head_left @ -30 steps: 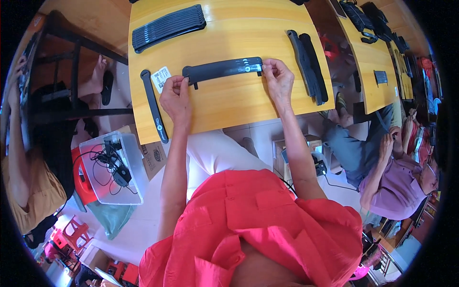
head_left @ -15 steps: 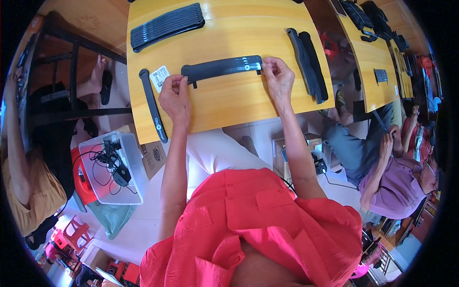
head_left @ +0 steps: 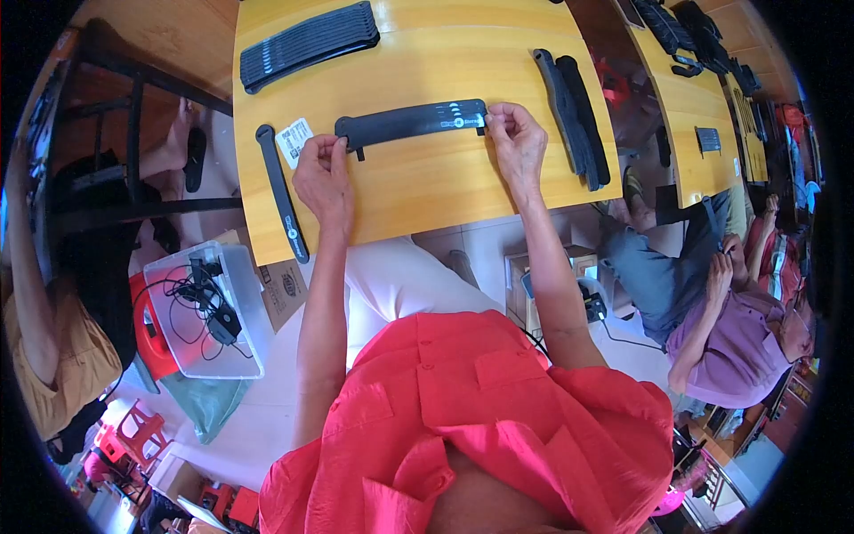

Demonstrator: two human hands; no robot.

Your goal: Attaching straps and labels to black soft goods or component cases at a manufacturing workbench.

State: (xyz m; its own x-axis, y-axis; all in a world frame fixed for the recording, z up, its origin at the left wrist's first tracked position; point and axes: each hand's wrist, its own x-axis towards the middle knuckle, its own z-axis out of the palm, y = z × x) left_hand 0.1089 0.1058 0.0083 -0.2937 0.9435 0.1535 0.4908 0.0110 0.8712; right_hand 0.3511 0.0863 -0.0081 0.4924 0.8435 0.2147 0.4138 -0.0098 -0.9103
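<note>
1. To the left of the wooden table [head_left: 427, 187] stands a black metal frame [head_left: 138, 133], with a black slipper [head_left: 197, 160] in the gap between. Farther out is a co-worker in a tan top [head_left: 62, 347].
2. Off the table's near left corner sits a clear plastic bin [head_left: 247, 294] with tangled black cables [head_left: 213, 307] inside. Just beside it is a brown cardboard box [head_left: 285, 289], partly hidden, with dark print.
3. Along the table's left edge lies a single black strap [head_left: 283, 196], bearing white lettering and a round pale emblem near its lower end.
4. On the table's far left part rests a stack of black straps [head_left: 310, 49], pale marks showing along one end.
5. A white label [head_left: 292, 141] lies tilted on the table's left part, near the left hand; its dark print is too small to read.
6. Over the table's middle, the left hand [head_left: 322, 178] pinches one end of a wide black strap [head_left: 405, 127]. White lettering, a round emblem and pale marks sit near its other end, which the right hand [head_left: 518, 147] holds between thumb and finger. Short black tabs hang below both ends.
7. On the table's right part lie dark fabric straps [head_left: 569, 120], side by side.
8. Right of the table is a second table [head_left: 694, 169], with a co-worker in a purple shirt [head_left: 725, 347] nearby.
</note>
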